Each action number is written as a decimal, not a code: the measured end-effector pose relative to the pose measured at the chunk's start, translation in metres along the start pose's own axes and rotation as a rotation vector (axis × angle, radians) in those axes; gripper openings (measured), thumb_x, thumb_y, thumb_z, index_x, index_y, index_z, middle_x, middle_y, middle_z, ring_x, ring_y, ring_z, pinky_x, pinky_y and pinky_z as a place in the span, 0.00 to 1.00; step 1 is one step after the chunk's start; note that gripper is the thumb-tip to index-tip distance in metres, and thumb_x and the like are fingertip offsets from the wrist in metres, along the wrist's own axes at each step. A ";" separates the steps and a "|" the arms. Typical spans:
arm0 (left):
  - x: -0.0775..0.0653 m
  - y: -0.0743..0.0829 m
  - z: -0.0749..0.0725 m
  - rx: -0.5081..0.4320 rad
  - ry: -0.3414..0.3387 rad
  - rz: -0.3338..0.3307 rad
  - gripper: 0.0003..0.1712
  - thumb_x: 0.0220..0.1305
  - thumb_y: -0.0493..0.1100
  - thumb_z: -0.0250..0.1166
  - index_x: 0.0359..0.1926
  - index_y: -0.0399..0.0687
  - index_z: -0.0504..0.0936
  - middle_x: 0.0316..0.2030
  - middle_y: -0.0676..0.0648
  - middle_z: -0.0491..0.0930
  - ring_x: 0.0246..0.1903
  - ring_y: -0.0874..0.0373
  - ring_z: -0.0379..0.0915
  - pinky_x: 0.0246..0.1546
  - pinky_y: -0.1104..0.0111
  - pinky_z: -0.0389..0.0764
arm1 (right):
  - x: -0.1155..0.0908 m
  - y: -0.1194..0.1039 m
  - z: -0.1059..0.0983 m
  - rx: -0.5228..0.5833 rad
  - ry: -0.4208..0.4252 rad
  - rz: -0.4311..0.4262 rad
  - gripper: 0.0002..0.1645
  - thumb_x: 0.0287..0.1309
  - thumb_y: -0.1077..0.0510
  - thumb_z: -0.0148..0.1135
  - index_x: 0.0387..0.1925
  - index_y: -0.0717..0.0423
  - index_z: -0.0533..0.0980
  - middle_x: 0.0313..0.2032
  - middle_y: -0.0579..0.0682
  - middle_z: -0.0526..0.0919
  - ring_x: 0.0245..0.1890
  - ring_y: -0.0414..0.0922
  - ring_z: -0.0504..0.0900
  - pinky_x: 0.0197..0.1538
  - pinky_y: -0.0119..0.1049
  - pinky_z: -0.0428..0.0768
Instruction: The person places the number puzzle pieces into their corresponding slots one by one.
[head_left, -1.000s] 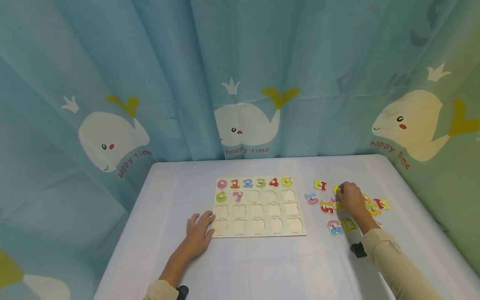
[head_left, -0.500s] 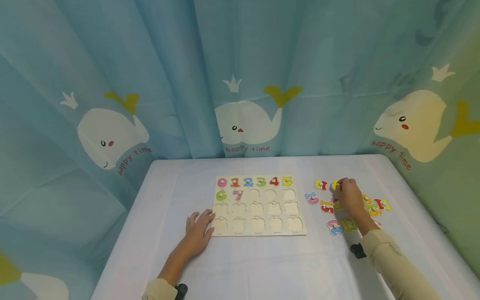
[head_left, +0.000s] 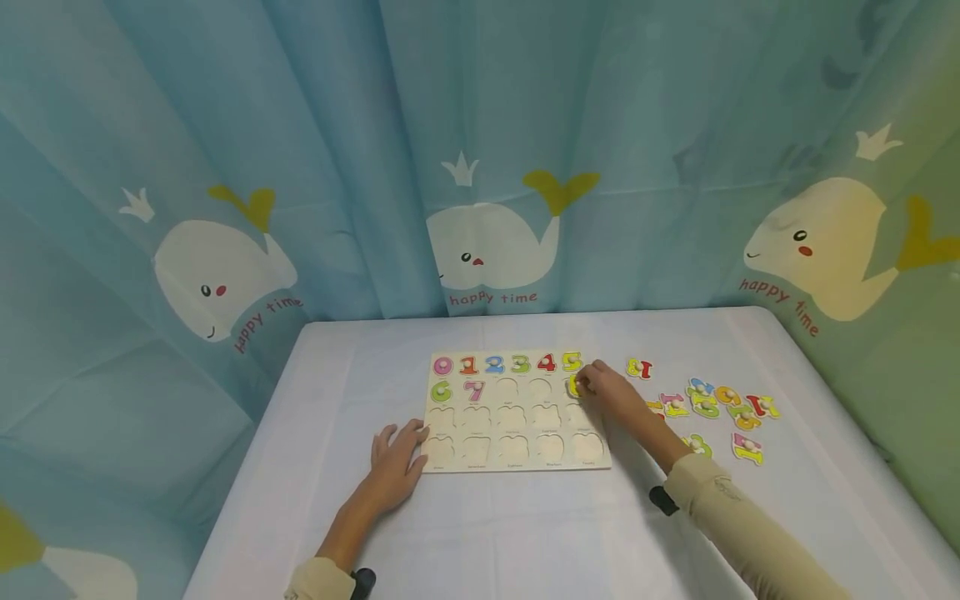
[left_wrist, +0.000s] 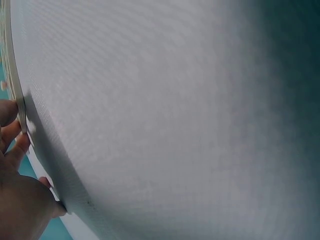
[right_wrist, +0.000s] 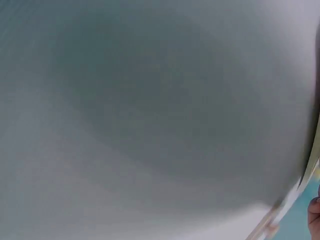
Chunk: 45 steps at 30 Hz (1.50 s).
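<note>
A pale wooden number board (head_left: 493, 419) lies on the white table, with the pieces 0 to 7 seated in its upper rows and bare recesses below. My right hand (head_left: 617, 398) pinches a yellow number piece (head_left: 573, 387) over the right end of the second row; the fingers partly cover it, so its digit is unclear. My left hand (head_left: 396, 465) rests on the table with its fingertips at the board's left edge. In the left wrist view, the left hand's fingers (left_wrist: 20, 145) touch that edge. Only a bit of the right hand (right_wrist: 314, 217) shows in the right wrist view.
Loose number pieces lie right of the board, among them a yellow-and-red piece (head_left: 640, 368), a pink-and-yellow piece (head_left: 747, 447) and a green piece (head_left: 697, 446). Some sit close together, and the right forearm hides others. A blue whale-print curtain (head_left: 360, 208) hangs behind the table.
My right hand has picked up the yellow number piece from the loose pieces and carried it left to the board. The left hand has stayed at the board's edge.
</note>
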<state>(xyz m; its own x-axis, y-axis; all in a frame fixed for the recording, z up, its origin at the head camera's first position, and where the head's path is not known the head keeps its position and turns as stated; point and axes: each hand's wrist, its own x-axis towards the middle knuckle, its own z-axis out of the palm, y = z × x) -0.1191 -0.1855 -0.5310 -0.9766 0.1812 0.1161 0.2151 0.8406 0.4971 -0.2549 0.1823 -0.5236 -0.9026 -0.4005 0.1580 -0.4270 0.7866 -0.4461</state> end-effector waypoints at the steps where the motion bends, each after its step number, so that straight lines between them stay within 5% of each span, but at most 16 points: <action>1: 0.000 0.000 0.000 0.000 -0.001 -0.004 0.23 0.63 0.37 0.59 0.59 0.35 0.71 0.62 0.40 0.65 0.62 0.32 0.48 0.59 0.35 0.40 | 0.003 -0.006 0.004 0.000 -0.014 -0.016 0.08 0.56 0.66 0.63 0.39 0.64 0.77 0.35 0.50 0.74 0.35 0.46 0.76 0.43 0.41 0.78; 7: 0.000 -0.001 0.002 0.006 -0.009 -0.025 0.23 0.64 0.38 0.58 0.59 0.36 0.71 0.63 0.41 0.64 0.63 0.32 0.47 0.60 0.36 0.39 | 0.016 -0.033 0.024 0.007 -0.045 -0.093 0.07 0.56 0.64 0.64 0.38 0.61 0.78 0.32 0.46 0.74 0.32 0.42 0.72 0.41 0.37 0.77; 25: 0.000 -0.001 0.000 0.015 -0.010 -0.022 0.23 0.64 0.38 0.58 0.59 0.38 0.71 0.63 0.42 0.64 0.63 0.33 0.47 0.59 0.35 0.39 | 0.045 -0.077 0.054 0.159 -0.076 -0.072 0.05 0.58 0.63 0.62 0.37 0.59 0.79 0.32 0.45 0.75 0.34 0.40 0.73 0.41 0.35 0.75; 45: 0.001 -0.003 0.003 0.003 -0.007 -0.025 0.23 0.63 0.38 0.58 0.59 0.38 0.70 0.63 0.42 0.64 0.64 0.33 0.46 0.60 0.36 0.38 | 0.049 -0.077 0.064 0.196 -0.038 -0.075 0.06 0.59 0.63 0.61 0.38 0.59 0.78 0.34 0.46 0.74 0.32 0.40 0.72 0.39 0.35 0.75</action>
<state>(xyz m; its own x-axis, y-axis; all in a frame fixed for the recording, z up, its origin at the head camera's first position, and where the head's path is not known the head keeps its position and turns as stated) -0.1204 -0.1863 -0.5347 -0.9816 0.1641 0.0976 0.1909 0.8464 0.4971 -0.2623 0.0724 -0.5375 -0.8645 -0.4747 0.1654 -0.4707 0.6488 -0.5979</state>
